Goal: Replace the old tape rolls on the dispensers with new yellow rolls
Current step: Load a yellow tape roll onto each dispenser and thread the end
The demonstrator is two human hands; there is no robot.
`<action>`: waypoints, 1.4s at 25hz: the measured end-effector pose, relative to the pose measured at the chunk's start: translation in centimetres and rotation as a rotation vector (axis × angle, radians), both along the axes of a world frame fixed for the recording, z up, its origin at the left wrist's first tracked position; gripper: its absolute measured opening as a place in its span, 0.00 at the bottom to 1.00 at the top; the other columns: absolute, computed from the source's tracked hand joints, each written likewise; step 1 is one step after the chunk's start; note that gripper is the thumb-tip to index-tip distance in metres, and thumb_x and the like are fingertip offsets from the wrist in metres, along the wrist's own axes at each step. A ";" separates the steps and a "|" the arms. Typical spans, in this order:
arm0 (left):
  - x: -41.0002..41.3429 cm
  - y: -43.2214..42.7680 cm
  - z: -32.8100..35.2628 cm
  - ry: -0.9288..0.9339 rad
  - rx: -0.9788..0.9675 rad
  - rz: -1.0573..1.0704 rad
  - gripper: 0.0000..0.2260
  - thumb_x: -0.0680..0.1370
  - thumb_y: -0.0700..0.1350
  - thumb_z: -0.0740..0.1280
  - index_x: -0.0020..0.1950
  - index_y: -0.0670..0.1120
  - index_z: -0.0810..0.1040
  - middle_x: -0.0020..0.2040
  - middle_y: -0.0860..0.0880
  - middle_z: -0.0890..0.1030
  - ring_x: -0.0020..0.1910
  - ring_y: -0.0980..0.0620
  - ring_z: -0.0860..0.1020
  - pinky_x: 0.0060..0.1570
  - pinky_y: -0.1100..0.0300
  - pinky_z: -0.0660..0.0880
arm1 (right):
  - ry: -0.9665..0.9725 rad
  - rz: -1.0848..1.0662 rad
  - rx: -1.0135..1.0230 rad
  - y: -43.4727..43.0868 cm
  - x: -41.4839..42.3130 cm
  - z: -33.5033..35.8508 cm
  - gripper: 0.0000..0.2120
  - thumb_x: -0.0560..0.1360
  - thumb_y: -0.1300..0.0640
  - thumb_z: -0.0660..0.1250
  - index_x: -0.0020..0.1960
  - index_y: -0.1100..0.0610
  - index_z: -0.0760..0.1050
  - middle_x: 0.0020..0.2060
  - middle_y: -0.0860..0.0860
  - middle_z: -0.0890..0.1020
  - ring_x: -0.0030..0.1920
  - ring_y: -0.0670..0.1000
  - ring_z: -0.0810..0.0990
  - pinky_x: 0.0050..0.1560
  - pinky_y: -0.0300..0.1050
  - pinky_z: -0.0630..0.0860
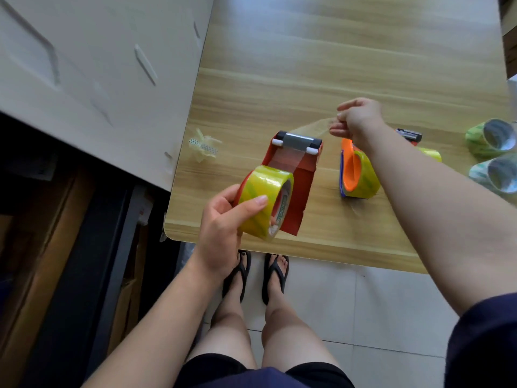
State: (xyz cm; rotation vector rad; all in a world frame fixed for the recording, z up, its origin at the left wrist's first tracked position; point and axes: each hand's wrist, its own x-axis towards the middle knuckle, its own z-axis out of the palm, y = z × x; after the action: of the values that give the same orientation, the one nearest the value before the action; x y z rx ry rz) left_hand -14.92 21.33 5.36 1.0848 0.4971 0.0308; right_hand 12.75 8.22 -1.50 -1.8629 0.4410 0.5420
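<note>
Head view: red dispenser (pixel 300 177) is over the near-left part of the table (pixel 307 65), roughly 7 o'clock from table centre. Can't tell if its base touches the wood. Long axis runs 7 o'clock to 1 o'clock, with the grey roller bar (pixel 298 141) and its white end caps at the 1 o'clock end and the yellow roll (pixel 265 200) at the 7 o'clock end. Roll is glossy translucent yellow with a white printed core, core hole facing 4 o'clock.

Left hand (pixel 223 219) comes in from 8 o'clock, grip curled round the roll, thumb flat across the outer face. Tape strip (pixel 313 130), clear and faintly yellow, leaves the roll, passes over the bar and carries on toward 2 o'clock. Right hand (pixel 358 119) has the free end there, grip pinching the strip, thumb against fingertips.

Orange dispenser (pixel 351 166) with a second yellow roll (pixel 369 177) stands at 3 o'clock of the red one, under the right forearm. Wad of used tape (pixel 204 145) lies at 10 o'clock. Two pale green rolls (pixel 491 138) lie at the table's 3 o'clock edge.
</note>
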 end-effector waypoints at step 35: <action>8.8 2.9 2.9 0.056 -0.149 0.232 0.07 0.76 0.46 0.65 0.46 0.42 0.76 0.31 0.49 0.79 0.31 0.52 0.78 0.39 0.57 0.77 | 0.429 -0.463 1.002 0.6 -18.2 -1.2 0.02 0.70 0.69 0.66 0.42 0.67 0.76 0.36 0.58 0.83 0.34 0.50 0.84 0.35 0.39 0.82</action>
State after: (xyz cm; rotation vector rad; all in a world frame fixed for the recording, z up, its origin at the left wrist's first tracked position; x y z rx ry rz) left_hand -6.12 24.20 8.25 0.8802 0.6640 0.1651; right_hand -5.42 8.86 -2.72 -0.6511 0.6942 0.6719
